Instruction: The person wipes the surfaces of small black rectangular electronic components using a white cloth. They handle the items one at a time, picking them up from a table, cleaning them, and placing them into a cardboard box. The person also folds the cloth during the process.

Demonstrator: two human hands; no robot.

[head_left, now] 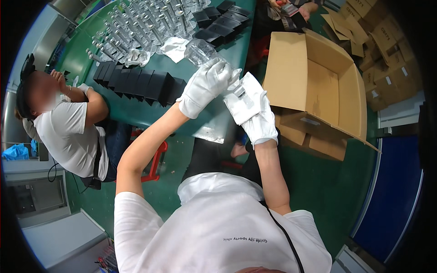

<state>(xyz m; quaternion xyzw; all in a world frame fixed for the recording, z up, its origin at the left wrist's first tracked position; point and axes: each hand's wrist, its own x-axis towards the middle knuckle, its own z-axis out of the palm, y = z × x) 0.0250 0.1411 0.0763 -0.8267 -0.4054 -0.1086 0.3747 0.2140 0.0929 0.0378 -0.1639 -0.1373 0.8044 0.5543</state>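
Both my hands wear white gloves and meet above the near edge of the green table. My left hand is closed around a clear, see-through piece, whose rounded wide end sticks out beyond the fingers. My right hand grips a folded white cloth. Against the cloth lies a short silvery end, apparently of the same piece; the fingers hide the part between. On the table beyond stand several clear pieces with silvery stems. A crumpled white cloth lies beside them.
A row of black boxes lines the table's left side, and more black boxes lie at the back. An open cardboard carton stands at my right. One co-worker sits at left; another person's hands show at the top.
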